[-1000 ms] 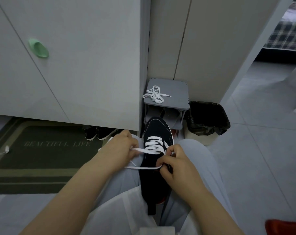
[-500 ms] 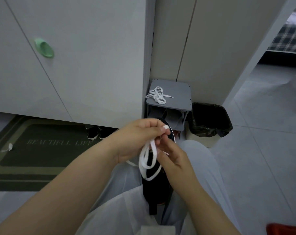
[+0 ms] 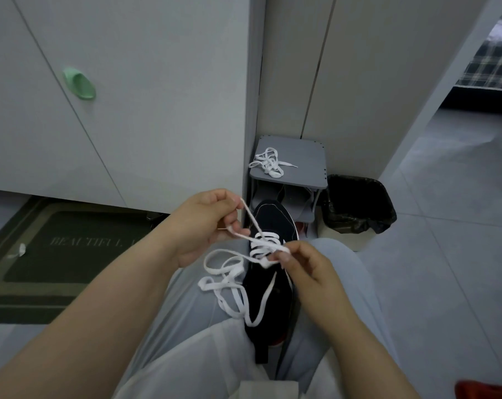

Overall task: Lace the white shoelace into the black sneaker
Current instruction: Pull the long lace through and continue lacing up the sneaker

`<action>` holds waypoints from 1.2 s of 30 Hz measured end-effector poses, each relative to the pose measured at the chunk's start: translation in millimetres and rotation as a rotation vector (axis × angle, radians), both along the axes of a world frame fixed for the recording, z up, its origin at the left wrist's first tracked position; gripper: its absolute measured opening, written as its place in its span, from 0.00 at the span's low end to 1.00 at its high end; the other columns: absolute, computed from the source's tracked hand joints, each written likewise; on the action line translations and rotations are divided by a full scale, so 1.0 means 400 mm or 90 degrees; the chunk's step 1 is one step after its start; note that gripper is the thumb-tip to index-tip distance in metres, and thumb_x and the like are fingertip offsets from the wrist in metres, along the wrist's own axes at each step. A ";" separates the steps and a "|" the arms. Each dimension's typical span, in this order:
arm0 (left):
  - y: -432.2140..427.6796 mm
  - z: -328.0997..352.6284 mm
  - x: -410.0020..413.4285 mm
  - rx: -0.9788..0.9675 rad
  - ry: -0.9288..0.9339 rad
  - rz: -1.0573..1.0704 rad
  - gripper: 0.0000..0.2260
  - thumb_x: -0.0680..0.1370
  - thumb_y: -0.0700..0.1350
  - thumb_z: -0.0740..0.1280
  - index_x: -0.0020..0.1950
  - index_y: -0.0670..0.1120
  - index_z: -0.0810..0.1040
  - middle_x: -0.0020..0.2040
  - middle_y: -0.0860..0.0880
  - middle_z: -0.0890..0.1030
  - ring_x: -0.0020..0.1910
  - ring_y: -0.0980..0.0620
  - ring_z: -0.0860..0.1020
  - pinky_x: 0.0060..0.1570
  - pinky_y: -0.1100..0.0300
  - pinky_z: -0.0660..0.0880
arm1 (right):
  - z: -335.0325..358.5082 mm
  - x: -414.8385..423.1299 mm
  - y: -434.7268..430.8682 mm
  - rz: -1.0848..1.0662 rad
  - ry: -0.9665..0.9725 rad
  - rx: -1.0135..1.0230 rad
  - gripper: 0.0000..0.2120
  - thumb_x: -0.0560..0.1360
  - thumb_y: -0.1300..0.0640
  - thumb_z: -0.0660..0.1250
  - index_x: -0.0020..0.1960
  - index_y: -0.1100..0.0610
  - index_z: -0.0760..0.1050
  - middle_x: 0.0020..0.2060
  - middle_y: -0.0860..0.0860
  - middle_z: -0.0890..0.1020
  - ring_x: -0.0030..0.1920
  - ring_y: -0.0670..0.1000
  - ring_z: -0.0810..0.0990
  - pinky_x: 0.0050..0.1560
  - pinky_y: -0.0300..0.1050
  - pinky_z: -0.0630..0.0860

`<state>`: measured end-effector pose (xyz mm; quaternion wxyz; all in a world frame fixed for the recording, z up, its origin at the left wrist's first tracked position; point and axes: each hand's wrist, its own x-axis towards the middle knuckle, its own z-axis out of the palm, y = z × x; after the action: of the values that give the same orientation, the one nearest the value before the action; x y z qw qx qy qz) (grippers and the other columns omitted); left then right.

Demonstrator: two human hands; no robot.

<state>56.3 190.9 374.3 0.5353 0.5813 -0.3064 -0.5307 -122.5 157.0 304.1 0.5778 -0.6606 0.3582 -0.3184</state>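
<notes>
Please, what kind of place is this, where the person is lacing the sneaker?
Probably the entryway of a home. A doormat lies before white cabinets, a small grey shoe rack stands in the corner, and plaid bedding shows through a doorway at the right.

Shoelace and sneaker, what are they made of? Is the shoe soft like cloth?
The white shoelace looks like flat woven fabric with a matte finish: it bends easily and flops into loose loops. The black sneaker has a dull upper with no shine, so probably cloth or suede. The picture is too dim to tell which.
</notes>
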 end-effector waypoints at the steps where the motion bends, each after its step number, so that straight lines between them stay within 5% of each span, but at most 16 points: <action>1: -0.002 -0.004 0.005 0.007 0.052 0.014 0.10 0.80 0.39 0.56 0.40 0.42 0.71 0.28 0.49 0.65 0.27 0.55 0.67 0.33 0.62 0.78 | 0.009 -0.009 -0.005 -0.014 -0.033 0.019 0.05 0.77 0.63 0.61 0.45 0.60 0.76 0.35 0.46 0.82 0.39 0.41 0.79 0.42 0.29 0.72; 4: -0.006 -0.026 0.038 0.038 -0.086 0.029 0.10 0.80 0.41 0.58 0.40 0.43 0.73 0.26 0.53 0.64 0.25 0.57 0.62 0.25 0.68 0.67 | 0.023 -0.046 -0.025 -0.057 -0.055 0.016 0.06 0.77 0.64 0.61 0.46 0.60 0.77 0.32 0.46 0.80 0.37 0.41 0.78 0.42 0.28 0.72; 7: -0.007 -0.043 0.078 0.037 -0.419 0.025 0.08 0.79 0.45 0.62 0.41 0.45 0.76 0.26 0.57 0.71 0.27 0.59 0.67 0.29 0.68 0.65 | 0.019 -0.077 -0.040 -0.100 -0.030 0.008 0.11 0.78 0.63 0.59 0.45 0.55 0.79 0.27 0.46 0.76 0.34 0.44 0.75 0.41 0.30 0.72; 12: -0.005 -0.066 0.142 0.028 -0.686 -0.020 0.06 0.76 0.45 0.66 0.42 0.45 0.79 0.40 0.48 0.78 0.40 0.51 0.74 0.37 0.64 0.67 | 0.017 -0.106 -0.048 -0.135 -0.002 0.031 0.13 0.79 0.60 0.58 0.42 0.52 0.80 0.22 0.42 0.71 0.29 0.43 0.70 0.38 0.37 0.72; 15: -0.013 -0.097 0.171 0.033 -0.791 -0.043 0.04 0.75 0.45 0.67 0.43 0.47 0.80 0.42 0.50 0.77 0.45 0.50 0.72 0.38 0.62 0.64 | 0.023 -0.124 -0.053 -0.117 0.002 0.033 0.09 0.77 0.61 0.61 0.46 0.53 0.81 0.26 0.40 0.75 0.29 0.39 0.70 0.36 0.33 0.68; 18: -0.024 -0.135 0.175 0.055 -0.903 -0.099 0.06 0.77 0.44 0.64 0.51 0.50 0.80 0.50 0.49 0.76 0.53 0.49 0.68 0.48 0.62 0.61 | 0.027 -0.128 -0.054 -0.102 0.000 -0.003 0.09 0.76 0.62 0.63 0.47 0.53 0.82 0.41 0.44 0.84 0.43 0.39 0.80 0.45 0.28 0.71; 22: -0.022 -0.145 0.104 -0.073 -0.915 -0.114 0.20 0.75 0.32 0.59 0.61 0.50 0.76 0.64 0.50 0.72 0.66 0.50 0.63 0.63 0.63 0.54 | 0.033 -0.107 -0.054 -0.084 0.060 -0.089 0.09 0.76 0.59 0.64 0.47 0.51 0.82 0.42 0.41 0.83 0.44 0.37 0.79 0.45 0.25 0.70; 25: -0.013 -0.094 -0.018 -0.183 -0.694 -0.250 0.19 0.77 0.36 0.58 0.66 0.50 0.71 0.63 0.54 0.72 0.63 0.62 0.66 0.63 0.75 0.57 | 0.037 -0.058 -0.050 -0.008 0.094 -0.121 0.08 0.75 0.59 0.65 0.46 0.48 0.81 0.41 0.38 0.83 0.43 0.35 0.79 0.45 0.25 0.70; 27: -0.010 -0.076 -0.080 -0.174 -0.575 -0.341 0.16 0.79 0.41 0.58 0.67 0.50 0.68 0.60 0.55 0.74 0.59 0.62 0.71 0.59 0.72 0.67 | 0.034 -0.027 -0.046 0.046 0.102 -0.144 0.09 0.75 0.60 0.66 0.44 0.49 0.82 0.37 0.43 0.83 0.40 0.38 0.79 0.42 0.28 0.72; 30: -0.019 -0.078 -0.081 -0.137 -0.631 -0.366 0.11 0.80 0.50 0.58 0.61 0.51 0.71 0.51 0.54 0.78 0.49 0.60 0.76 0.50 0.63 0.72 | 0.032 -0.014 -0.057 0.053 0.101 -0.142 0.07 0.75 0.60 0.66 0.45 0.53 0.83 0.37 0.47 0.83 0.39 0.41 0.79 0.43 0.34 0.74; 33: -0.013 -0.069 -0.031 -0.113 -0.716 -0.328 0.10 0.78 0.52 0.60 0.53 0.51 0.79 0.38 0.58 0.78 0.40 0.66 0.75 0.40 0.72 0.68 | 0.023 -0.034 -0.077 0.023 0.116 -0.135 0.06 0.75 0.58 0.67 0.46 0.52 0.83 0.37 0.45 0.80 0.39 0.38 0.77 0.41 0.29 0.70; 36: 0.005 -0.063 0.022 -0.097 -0.739 -0.259 0.09 0.78 0.50 0.62 0.50 0.50 0.81 0.38 0.62 0.76 0.42 0.68 0.73 0.42 0.75 0.68 | 0.002 -0.058 -0.090 0.006 0.159 -0.163 0.08 0.77 0.58 0.64 0.49 0.48 0.81 0.42 0.47 0.80 0.44 0.40 0.77 0.46 0.28 0.69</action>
<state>65.1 192.9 349.1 0.2095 0.6655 -0.6890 -0.1962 -145.9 121.0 304.9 0.4414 -0.7649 0.3807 -0.2740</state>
